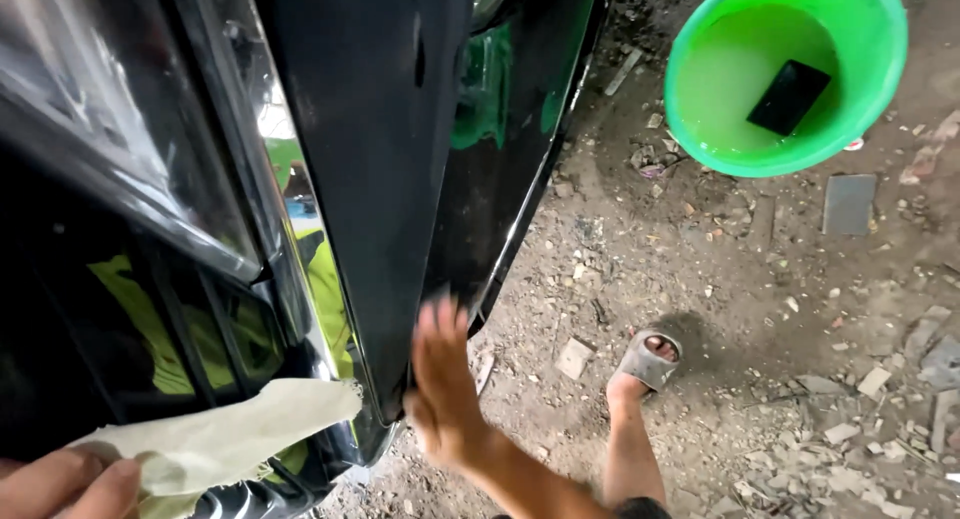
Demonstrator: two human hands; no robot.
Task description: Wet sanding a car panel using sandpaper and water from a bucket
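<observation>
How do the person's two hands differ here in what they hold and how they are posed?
The left hand pinches a pale cloth at the bottom edge of the picture; the right hand holds nothing. The left hand's fingers are closed on the cloth; the right hand's fingers are spread flat and motion-blurred. The left hand is mostly cut off by the frame; the right hand shows fully, forearm too. Both are at the glossy black car panel.
</observation>
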